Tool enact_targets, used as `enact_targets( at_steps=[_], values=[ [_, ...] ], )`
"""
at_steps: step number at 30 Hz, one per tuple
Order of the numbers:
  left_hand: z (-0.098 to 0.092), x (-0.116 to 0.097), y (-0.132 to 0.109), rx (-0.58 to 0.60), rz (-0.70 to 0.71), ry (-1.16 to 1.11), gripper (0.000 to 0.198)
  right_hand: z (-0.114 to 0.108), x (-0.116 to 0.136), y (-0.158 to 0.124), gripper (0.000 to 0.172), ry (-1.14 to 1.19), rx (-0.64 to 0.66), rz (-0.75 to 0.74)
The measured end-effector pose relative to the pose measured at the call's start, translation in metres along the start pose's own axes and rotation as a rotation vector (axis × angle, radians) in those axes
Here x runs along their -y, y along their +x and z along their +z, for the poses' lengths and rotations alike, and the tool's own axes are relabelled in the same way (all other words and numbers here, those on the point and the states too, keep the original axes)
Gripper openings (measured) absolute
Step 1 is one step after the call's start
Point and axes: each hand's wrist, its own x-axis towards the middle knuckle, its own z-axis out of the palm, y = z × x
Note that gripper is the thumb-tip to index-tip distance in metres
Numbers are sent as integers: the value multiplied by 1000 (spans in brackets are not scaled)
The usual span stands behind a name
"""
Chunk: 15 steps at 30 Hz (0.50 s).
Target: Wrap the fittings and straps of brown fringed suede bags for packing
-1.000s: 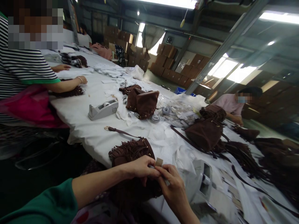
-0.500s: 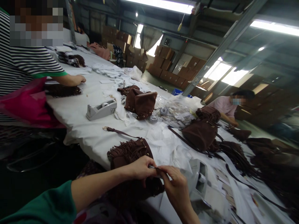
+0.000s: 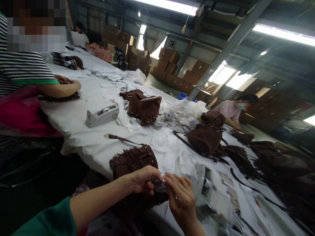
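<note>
A brown fringed suede bag (image 3: pixel 134 160) lies at the near edge of the white-covered table (image 3: pixel 78 121), its strap running off to the left. My left hand (image 3: pixel 142 179) is closed in a pinch on a small dark part (image 3: pixel 159 186) at the bag's near side. My right hand (image 3: pixel 180 195) meets it from the right, fingers pinched on the same part. Both hands touch each other over the bag.
A grey tape dispenser (image 3: pixel 101 115) sits left of centre, a second one (image 3: pixel 205 188) just right of my hands. More brown bags (image 3: pixel 144 108) (image 3: pixel 206 137), tape rolls and white paper lie about. A person in a striped top (image 3: pixel 22 68) works at left, another (image 3: pixel 233 109) across the table.
The small beige tag held up between my fingers a second ago is no longer seen. My hands have dropped a little onto the bag, and the view has shifted slightly right.
</note>
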Motion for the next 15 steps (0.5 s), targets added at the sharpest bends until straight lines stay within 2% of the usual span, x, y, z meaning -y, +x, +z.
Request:
enact_targets(
  at_steps=[4, 6, 8, 11, 13, 15],
  values=[
    [9, 9, 1, -56, 74, 112, 24, 4, 7, -15, 39, -38, -6, -10],
    [9, 14, 2, -75, 115, 160, 23, 1, 1, -27, 38, -48, -18, 51],
    [4, 17, 3, -67, 147, 165, 21, -9, -16, -45, 35, -90, -125, 260],
    [-5, 21, 5, -50, 159, 139, 17, -35, -57, -83, 37, -191, -377, 768],
    [-8, 24, 6, -51, 147, 126, 17, -49, -83, -107, 37, -154, -384, 997],
    [-9, 27, 7, -50, 138, 118, 19, -54, -102, -124, 38, 19, -315, 1078]
  ],
)
